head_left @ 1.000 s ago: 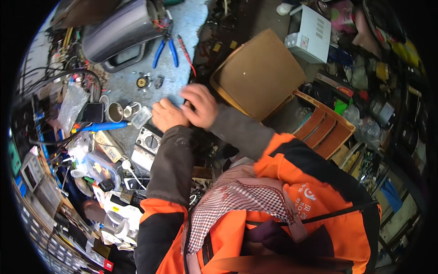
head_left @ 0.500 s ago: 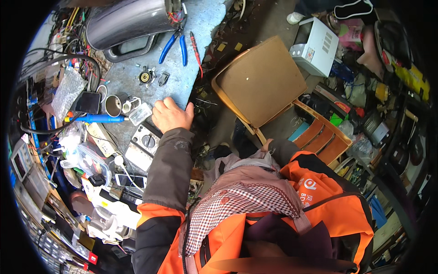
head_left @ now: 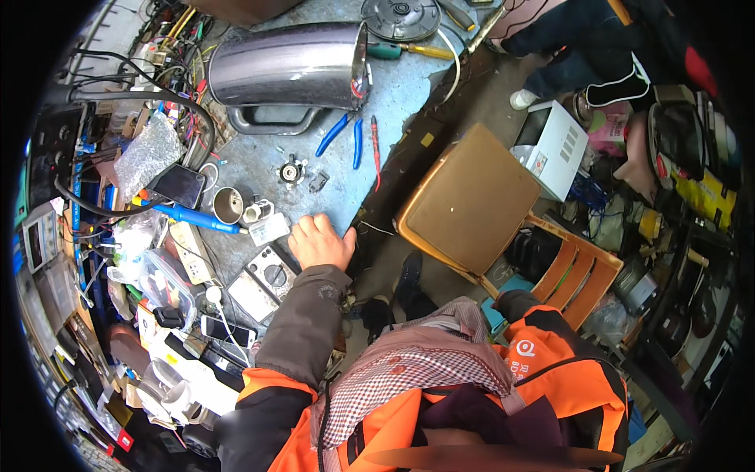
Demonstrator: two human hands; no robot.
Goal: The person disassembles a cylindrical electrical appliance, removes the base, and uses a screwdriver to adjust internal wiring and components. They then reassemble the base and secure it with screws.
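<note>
My left hand (head_left: 321, 242) lies at the bench edge, fingers slightly apart and thumb out to the side, holding nothing. Just left of its fingers sits a small clear plastic box (head_left: 269, 229); nearer to me is a multimeter (head_left: 275, 275) with a round dial. Beyond the hand are a small round part (head_left: 291, 171), blue-handled pliers (head_left: 358, 144) and a thin red probe-like tool (head_left: 375, 153). Farther back lies a shiny dark cylindrical kettle body (head_left: 291, 67) on its side. My right arm reaches toward the wooden chair; its sleeve (head_left: 519, 303) shows, but the fingers are hidden.
Left on the bench are a metal cup (head_left: 228, 204), a blue soldering iron (head_left: 197, 218), a dark phone (head_left: 179, 186) and tangled cables. A wooden chair (head_left: 472, 204) stands right of the bench, with a white boxy appliance (head_left: 554, 149) beyond. Another person's legs (head_left: 562, 71) are at the far right.
The view has shifted, so the bench and chair appear lower and farther right, and more of the far bench shows. My left hand stays at the bench edge; the right hand is now less visible.
</note>
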